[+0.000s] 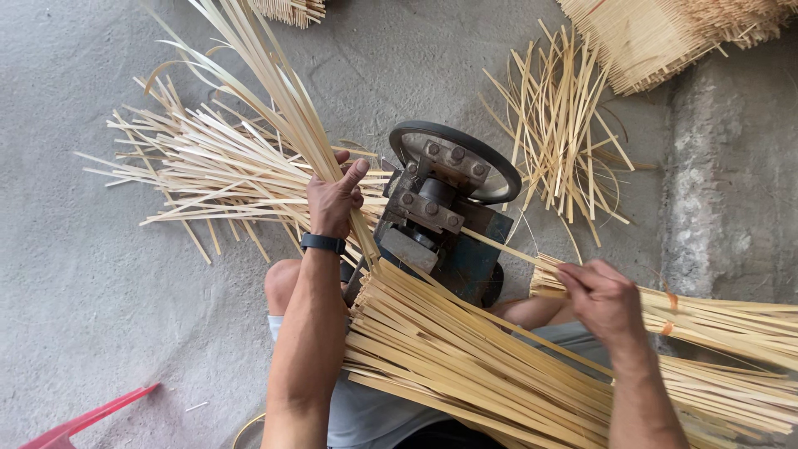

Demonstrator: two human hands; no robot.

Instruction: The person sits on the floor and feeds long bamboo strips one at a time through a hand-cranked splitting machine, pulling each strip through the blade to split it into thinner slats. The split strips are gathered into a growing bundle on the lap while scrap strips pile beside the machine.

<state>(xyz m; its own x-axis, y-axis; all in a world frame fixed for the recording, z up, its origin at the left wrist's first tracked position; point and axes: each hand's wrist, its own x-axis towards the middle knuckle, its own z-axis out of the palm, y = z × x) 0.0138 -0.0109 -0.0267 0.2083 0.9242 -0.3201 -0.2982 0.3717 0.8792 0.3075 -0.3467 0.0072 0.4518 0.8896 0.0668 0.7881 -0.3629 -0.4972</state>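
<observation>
Left hand: grip closed around a sheaf of long strips that fans up and away to the left; a dark wristband sits on the wrist.
Right hand: fingers pinched on a single strip running from the machine toward the tied bundle at the right.
Machine: dark metal, with a wheel on its far side, standing on the floor between the hands.
Lap: a thick layer of strips lies across it, below the machine.
Floor: loose strips in a pile left of the machine, another scatter beyond it.
</observation>
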